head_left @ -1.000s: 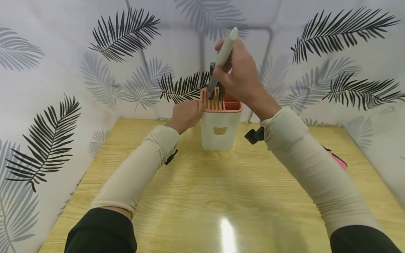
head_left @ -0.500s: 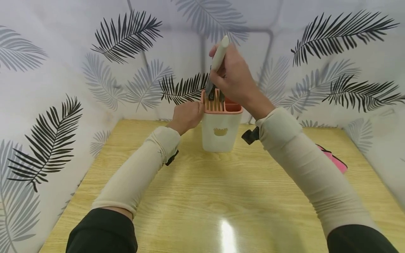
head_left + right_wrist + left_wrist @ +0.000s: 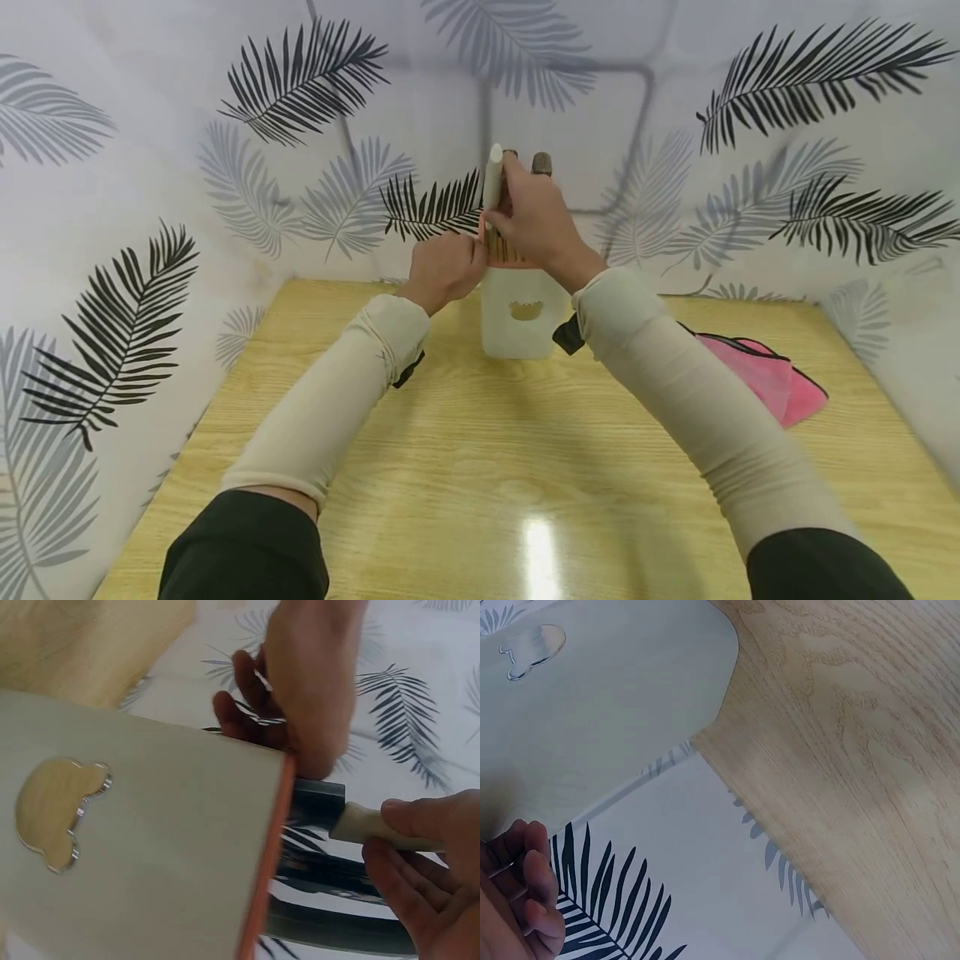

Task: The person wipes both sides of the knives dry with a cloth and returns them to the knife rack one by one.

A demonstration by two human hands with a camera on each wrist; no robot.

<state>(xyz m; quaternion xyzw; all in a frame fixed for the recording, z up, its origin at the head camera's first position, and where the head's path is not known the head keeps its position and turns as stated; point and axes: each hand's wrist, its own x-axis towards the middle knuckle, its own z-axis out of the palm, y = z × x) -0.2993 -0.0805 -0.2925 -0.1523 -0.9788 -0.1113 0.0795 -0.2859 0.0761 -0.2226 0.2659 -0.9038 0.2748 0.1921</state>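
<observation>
A white knife holder with an orange slotted top stands upright at the back of the table. My left hand grips its left rim; in the left wrist view the fingertips curl beside the white wall. My right hand pinches the pale handle of a knife above the leftmost slots. In the right wrist view, a short stretch of its blade shows between handle and rim; the rest is hidden inside. Dark-handled knives stand in slots beside it, partly behind the hand.
On the right of the wooden table lies a pink cloth item with black edging, partly covered by my right sleeve. A leaf-patterned white backdrop rises close behind the holder.
My right hand has moved down and left with the knife, whose blade has sunk into the holder and whose handle is now nearly upright. The left hand stays on the rim.
</observation>
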